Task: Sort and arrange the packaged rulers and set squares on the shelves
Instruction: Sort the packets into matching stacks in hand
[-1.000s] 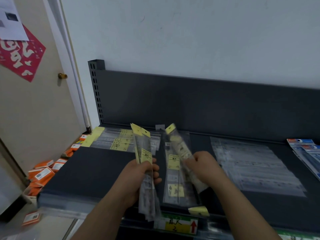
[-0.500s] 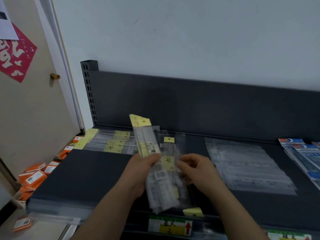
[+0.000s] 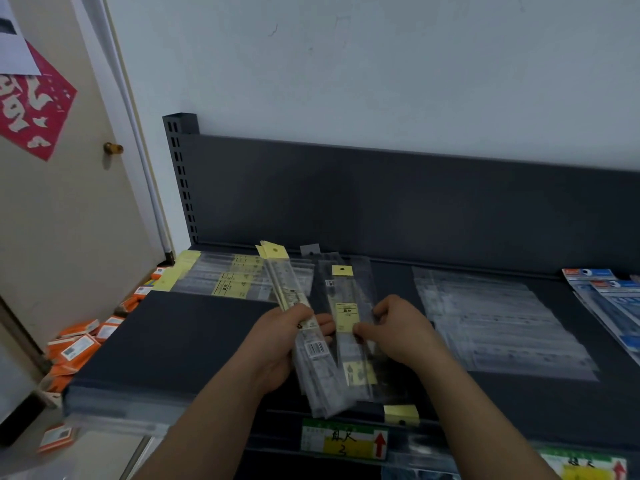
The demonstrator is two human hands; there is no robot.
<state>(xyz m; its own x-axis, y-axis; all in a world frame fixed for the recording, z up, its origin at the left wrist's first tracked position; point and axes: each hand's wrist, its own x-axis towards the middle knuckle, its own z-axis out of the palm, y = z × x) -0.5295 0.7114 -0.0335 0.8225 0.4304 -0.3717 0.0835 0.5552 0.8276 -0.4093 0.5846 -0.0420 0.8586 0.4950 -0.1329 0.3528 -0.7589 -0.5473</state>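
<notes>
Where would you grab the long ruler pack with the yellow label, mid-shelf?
I'd pinch the ruler pack by its right long edge near mid-length, coming from the right: it is long, flat and thin, and the bundle in the left hand crowds its left side.

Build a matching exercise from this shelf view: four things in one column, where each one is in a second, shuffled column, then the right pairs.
Things
1. ruler bundle
2. single ruler packet
3. blue packets
4. orange packs

Places
A. low down, left of the shelf
B. pinched by the right hand
C. gripped in the left hand
D. at the shelf's far right

Pairs: 1-C, 2-B, 3-D, 4-A
</notes>
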